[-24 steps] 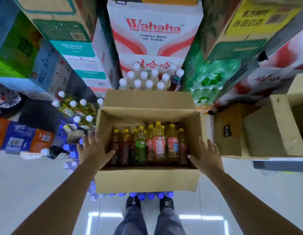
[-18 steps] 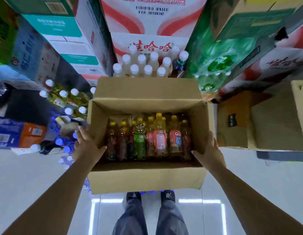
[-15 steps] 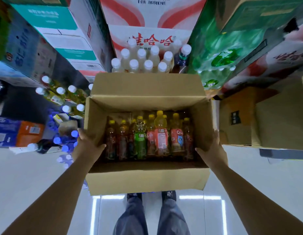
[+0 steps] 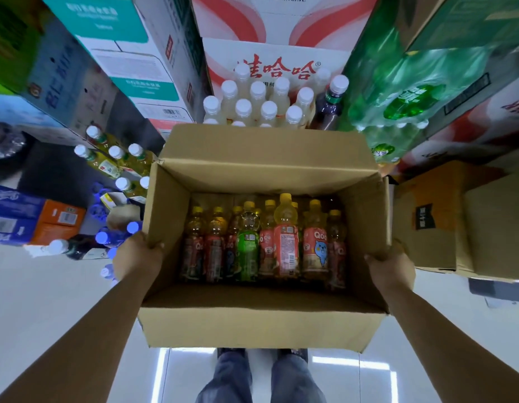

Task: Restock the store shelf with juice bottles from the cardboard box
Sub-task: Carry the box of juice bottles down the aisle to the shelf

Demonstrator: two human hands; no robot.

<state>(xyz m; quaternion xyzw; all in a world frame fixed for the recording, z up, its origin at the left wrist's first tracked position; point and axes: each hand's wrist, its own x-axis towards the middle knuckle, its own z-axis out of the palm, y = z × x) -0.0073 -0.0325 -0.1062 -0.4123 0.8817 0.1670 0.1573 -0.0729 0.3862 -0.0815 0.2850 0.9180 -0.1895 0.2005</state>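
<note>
— How are the hands set?
— The left hand (image 4: 137,258) grips the cardboard box (image 4: 261,318) by its left wall, fingers curled over the rim; the right hand (image 4: 390,267) clasps the right wall likewise.
— And the juice bottles (image 4: 284,242)?
— Upright in the box, between both hands, white-capped bottles (image 4: 258,103) beyond.

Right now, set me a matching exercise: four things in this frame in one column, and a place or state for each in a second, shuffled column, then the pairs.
Things
1. left hand
2. right hand
3. green-labelled bottle
4. white-capped bottles

Places or states
A. stands inside the cardboard box among the red-labelled juice bottles
B. grips the box's left wall
C. grouped beyond the box's far flap
D. grips the box's right wall

Pairs: 1-B, 2-D, 3-A, 4-C
</note>
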